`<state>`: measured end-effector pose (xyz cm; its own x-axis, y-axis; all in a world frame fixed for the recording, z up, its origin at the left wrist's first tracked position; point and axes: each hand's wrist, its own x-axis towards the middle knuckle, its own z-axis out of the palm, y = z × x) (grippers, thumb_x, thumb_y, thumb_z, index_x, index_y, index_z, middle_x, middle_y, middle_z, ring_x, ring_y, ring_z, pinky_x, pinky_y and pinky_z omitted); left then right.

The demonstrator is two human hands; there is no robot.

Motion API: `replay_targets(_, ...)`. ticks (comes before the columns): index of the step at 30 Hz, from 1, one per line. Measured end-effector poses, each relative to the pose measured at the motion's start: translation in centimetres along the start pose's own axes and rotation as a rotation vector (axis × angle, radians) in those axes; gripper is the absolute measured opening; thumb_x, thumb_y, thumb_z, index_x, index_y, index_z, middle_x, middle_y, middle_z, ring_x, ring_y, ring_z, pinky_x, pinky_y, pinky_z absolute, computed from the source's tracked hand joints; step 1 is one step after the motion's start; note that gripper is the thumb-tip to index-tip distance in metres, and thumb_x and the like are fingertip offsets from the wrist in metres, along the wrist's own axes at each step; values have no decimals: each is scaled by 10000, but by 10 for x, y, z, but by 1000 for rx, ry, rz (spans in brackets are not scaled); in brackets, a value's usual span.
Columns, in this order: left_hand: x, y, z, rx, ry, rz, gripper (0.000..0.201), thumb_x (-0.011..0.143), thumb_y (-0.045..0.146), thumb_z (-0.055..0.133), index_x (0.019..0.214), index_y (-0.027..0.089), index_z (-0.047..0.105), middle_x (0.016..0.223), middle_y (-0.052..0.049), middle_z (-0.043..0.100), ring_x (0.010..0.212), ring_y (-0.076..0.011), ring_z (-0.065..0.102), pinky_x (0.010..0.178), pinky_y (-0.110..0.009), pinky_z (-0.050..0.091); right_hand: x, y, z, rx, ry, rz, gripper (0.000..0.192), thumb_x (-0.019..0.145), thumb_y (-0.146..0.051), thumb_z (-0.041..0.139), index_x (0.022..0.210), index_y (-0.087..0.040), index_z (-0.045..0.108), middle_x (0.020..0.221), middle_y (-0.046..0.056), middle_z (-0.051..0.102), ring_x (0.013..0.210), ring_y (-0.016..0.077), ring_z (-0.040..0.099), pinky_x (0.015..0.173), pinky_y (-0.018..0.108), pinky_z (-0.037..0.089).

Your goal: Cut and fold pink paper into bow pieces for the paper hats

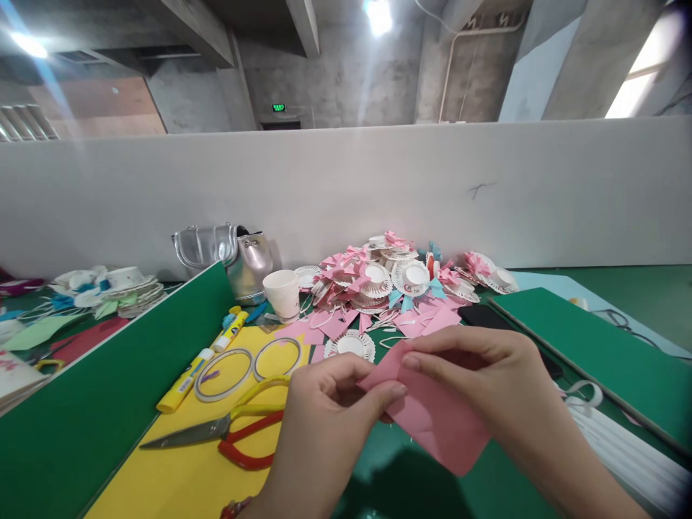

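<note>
Two bare hands meet over the near middle of the green bench (pixel 638 288), both pinching one pink paper sheet (pixel 437 425): I see my left hand (pixel 329 411) clenched on the sheet's left corner with thumb and forefinger, while my right hand (pixel 486 382) grasps the upper fold from above, fingers curled over the edge. One sheet, bent along a crease, hangs tilted just above the bench surface, its lower corner pointing toward the near edge. Just left of my left hand lie red-handled scissors (pixel 227 436) on a yellow paper sheet (pixel 178 476), blades pointing toward the left edge. Beyond them on the same sheet sit two rings of clear tape (pixel 249 367), touching side by side, and a yellow glue stick (pixel 187 382) lying aslant beside them. Farther back, near the white partition (pixel 346 187) along the far edge, stands a white paper cup (pixel 282 294), with a silver bag (pixel 232 259) behind it. A heap of paper-doily and pink-bow ornaments (pixel 400 277) fills the far middle of the bench, and a single white doily (pixel 351 344) lies just beyond my hands.
</note>
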<state>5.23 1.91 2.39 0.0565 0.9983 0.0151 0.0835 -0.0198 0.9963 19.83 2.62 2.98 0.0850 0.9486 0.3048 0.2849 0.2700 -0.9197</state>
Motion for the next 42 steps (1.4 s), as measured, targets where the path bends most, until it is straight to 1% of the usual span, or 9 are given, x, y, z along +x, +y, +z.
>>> replay_targets(17,12,0,-11,12,-2,48,82,618,182,660,570,153,601,508,37,567,491,-88,493,450,-158,388,0,1,1,83,-125,120,83,643,-252,655,586,-192,655,552,-3,651,531,126,601,475,177,480)
replay_targets(21,18,-9,-11,32,82,199,168,738,238,565,588,165,546,540,43,526,508,-85,443,456,-159,362,1,5,7,157,-196,174,116,665,-245,639,574,-176,621,523,-20,601,527,104,574,494,169,464)
replay_targets(26,20,-31,-6,291,249,555,141,777,153,492,653,190,548,572,45,516,543,-96,455,519,-174,373,2,14,16,245,-161,202,117,642,-250,649,563,-170,614,503,-24,573,517,105,546,513,196,461)
replay_targets(28,23,-40,-4,354,246,596,129,776,151,488,691,193,576,586,34,545,549,-106,472,520,-184,374,1,23,20,299,-134,219,119,631,-262,656,569,-168,617,513,-21,573,524,111,541,528,212,462)
replay_targets(30,26,-49,-2,334,204,508,122,777,180,493,707,190,593,637,17,580,595,-121,506,546,-195,386,-2,40,25,334,-90,258,124,614,-272,671,578,-162,626,535,-12,581,528,115,534,532,224,454)
replay_targets(34,34,-73,4,132,22,106,204,749,286,525,907,169,579,540,43,516,502,-126,482,461,-205,353,-13,82,29,385,56,364,180,599,-314,688,594,-143,633,532,-3,566,531,129,512,548,260,443)
replay_targets(35,34,-79,5,85,-35,50,187,735,286,530,851,151,588,575,28,532,531,-129,493,487,-210,366,-16,90,30,398,87,387,197,602,-328,687,609,-138,638,551,5,575,548,139,521,568,273,446)
replay_targets(38,34,-91,6,120,-65,6,196,703,282,542,572,137,559,557,9,520,546,-129,454,506,-218,342,-24,106,30,386,95,389,208,615,-338,684,628,-133,648,564,14,589,562,142,522,582,271,440)
replay_targets(42,29,-97,5,151,-26,-3,217,690,292,541,537,139,545,512,20,485,518,-121,406,494,-219,303,-28,110,30,381,82,404,215,610,-342,690,628,-132,652,557,14,597,557,142,522,581,266,437)
